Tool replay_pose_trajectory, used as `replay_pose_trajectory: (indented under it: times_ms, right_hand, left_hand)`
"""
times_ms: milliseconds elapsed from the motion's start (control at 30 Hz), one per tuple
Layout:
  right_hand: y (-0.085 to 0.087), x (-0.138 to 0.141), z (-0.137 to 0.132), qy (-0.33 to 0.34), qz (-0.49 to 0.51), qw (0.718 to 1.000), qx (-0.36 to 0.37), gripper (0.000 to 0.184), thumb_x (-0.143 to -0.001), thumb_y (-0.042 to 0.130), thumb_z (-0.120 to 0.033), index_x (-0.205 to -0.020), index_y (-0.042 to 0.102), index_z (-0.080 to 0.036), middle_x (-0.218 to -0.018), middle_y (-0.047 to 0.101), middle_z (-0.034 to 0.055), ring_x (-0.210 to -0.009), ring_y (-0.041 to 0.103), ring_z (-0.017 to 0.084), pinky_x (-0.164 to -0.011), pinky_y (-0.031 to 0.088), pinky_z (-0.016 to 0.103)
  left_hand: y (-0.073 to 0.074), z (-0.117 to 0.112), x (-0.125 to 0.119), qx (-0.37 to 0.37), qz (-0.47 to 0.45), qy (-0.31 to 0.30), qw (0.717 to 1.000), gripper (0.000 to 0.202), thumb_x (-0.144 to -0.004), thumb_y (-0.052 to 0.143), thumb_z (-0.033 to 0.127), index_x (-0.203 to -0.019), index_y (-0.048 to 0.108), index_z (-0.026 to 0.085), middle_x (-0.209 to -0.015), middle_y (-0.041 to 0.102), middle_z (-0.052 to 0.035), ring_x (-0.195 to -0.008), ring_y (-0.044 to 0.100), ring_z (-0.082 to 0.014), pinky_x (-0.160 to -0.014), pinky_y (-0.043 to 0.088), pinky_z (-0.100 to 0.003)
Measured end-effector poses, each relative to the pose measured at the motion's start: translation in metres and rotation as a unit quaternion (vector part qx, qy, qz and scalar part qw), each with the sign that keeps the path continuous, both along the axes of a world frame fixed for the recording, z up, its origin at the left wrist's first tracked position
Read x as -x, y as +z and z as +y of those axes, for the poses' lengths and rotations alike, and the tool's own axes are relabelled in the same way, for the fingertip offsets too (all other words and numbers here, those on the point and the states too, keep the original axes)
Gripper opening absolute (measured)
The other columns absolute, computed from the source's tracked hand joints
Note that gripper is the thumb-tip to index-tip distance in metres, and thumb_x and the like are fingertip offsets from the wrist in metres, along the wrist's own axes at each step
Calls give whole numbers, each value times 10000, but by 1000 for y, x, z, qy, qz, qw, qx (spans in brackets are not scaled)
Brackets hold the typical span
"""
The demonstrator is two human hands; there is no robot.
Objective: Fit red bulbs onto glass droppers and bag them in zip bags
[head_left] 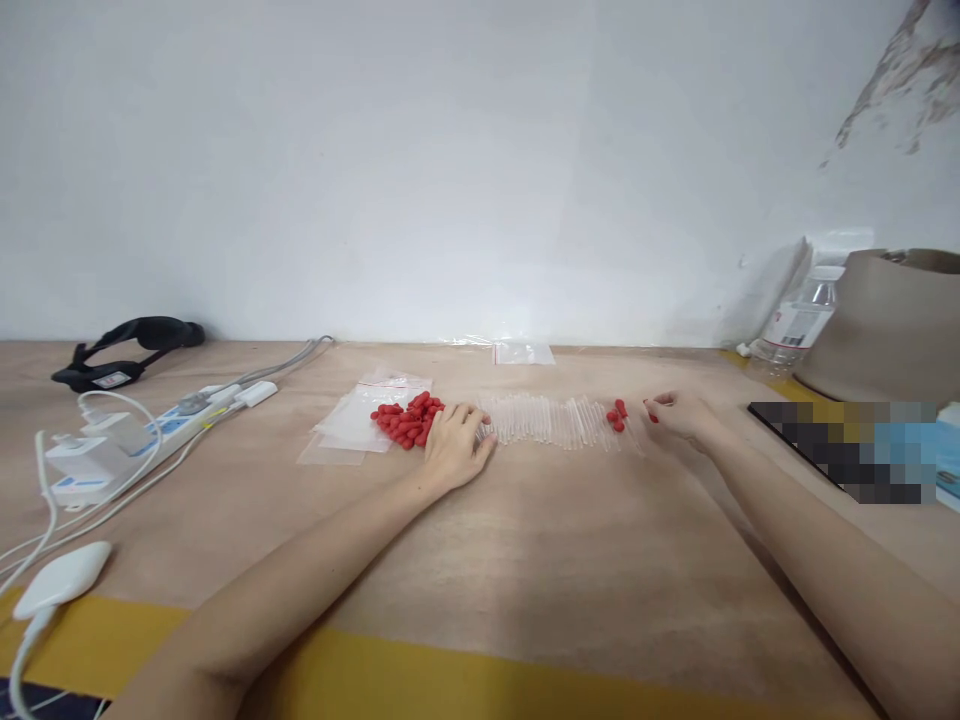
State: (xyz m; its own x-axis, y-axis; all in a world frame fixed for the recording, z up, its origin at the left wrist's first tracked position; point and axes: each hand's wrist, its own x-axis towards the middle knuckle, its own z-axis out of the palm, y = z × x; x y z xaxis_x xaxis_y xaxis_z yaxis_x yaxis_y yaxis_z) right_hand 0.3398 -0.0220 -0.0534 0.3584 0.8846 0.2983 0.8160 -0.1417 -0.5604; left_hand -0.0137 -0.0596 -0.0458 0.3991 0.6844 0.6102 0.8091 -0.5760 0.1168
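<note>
No writing can be read anywhere. The water bottle (799, 320) at the far right of the counter (525, 560) wears a white label with a red patch, its print too small to make out. The black strap device (124, 350) at the far left carries a small white sticker whose characters are unreadable. The power strip (161, 428) has blue markings along its face, none legible. The plastic bags (360, 420) show a thin red line near the top and no wording that can be made out. Any marks on the red caps (409, 418) and clear tubes (551, 420) are too small to tell.
</note>
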Motion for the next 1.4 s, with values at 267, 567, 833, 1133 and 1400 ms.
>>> replay_pose_trajectory:
  times_ms: [267,567,833,1133,1400]
  right_hand:
    - [5,91,-40,141,-25,961,-235,239,-782,465,-314,-856,633,-160,-786,568,81,-706,543,181,-657,432,308]
    - [-10,124,-62,285,-93,918,-260,146,-812,477,-271,-847,595,-193,-786,530,62,-756,512,186,-674,414,325]
    - [-14,121,-57,281,-58,924,-251,144,-815,463,-272,-830,571,-178,-791,540,56,-754,517,173,-659,416,302]
    - [-11,125,-58,319,-57,916,-235,148,-818,469,-241,-913,559,-172,-794,602,53,-748,546,178,-697,417,328]
    - [-11,136,-64,413,-61,886,-201,181,-838,451,-249,-902,604,-179,-781,589,58,-715,533,156,-660,428,299]
  left_hand:
    - [11,41,-32,68,35,150,986,327,-729,528,437,-810,637,139,-932,536,-140,-950,440,-307,-817,334,-442]
    - [13,57,-46,132,27,249,959,320,-646,557,389,-712,659,93,-1015,515,-205,-1010,412,-359,-842,288,-456]
    - [21,55,-42,145,-40,200,968,206,-676,545,307,-674,615,113,-969,539,-170,-999,416,-327,-848,306,-445]
    - [6,-3,4,76,-63,-151,984,164,-878,362,252,-919,489,157,-806,550,-37,-734,516,-142,-674,407,-260]
    - [-9,-6,7,78,-62,-202,974,214,-878,367,179,-1017,527,150,-909,522,-67,-846,507,-143,-762,428,-264]
